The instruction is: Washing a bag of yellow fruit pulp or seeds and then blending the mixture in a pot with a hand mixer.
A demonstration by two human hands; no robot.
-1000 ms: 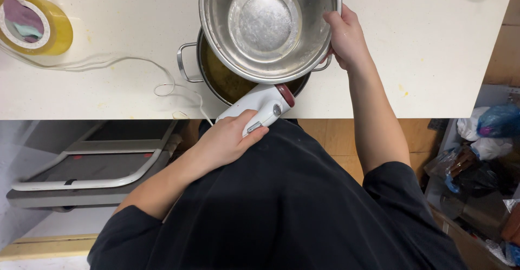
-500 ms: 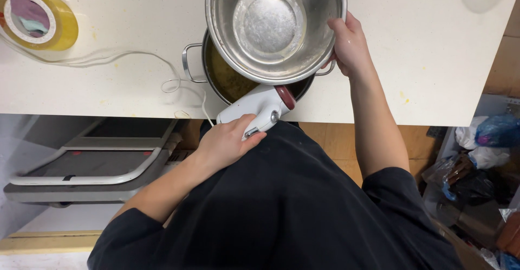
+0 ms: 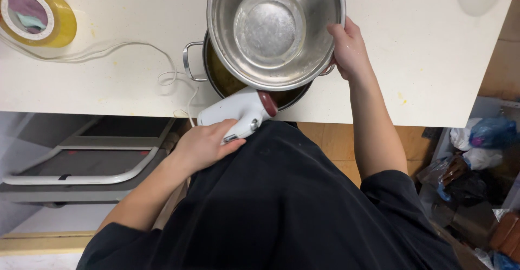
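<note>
White countertop (image 3: 422, 47) fills the upper part of the view, seen from above by a person in a black top standing at its edge. On it sits a dark pot (image 3: 216, 72) holding yellowish liquid, mostly covered by a shiny empty steel bowl (image 3: 276, 29) held tilted over it. Judging by the bare bowl, its contents look already tipped into the pot, and blending seems not yet begun. A white hand blender (image 3: 238, 113) (with a dark red collar) rests at the pot's near rim, its cord (image 3: 135, 53) trailing left toward a yellow tape roll (image 3: 40, 12). The right hand (image 3: 349, 50) curls around the bowl's rim, forearm extended; the left hand (image 3: 203, 145) wraps closed around the blender's handle, elbow bent back.
</note>
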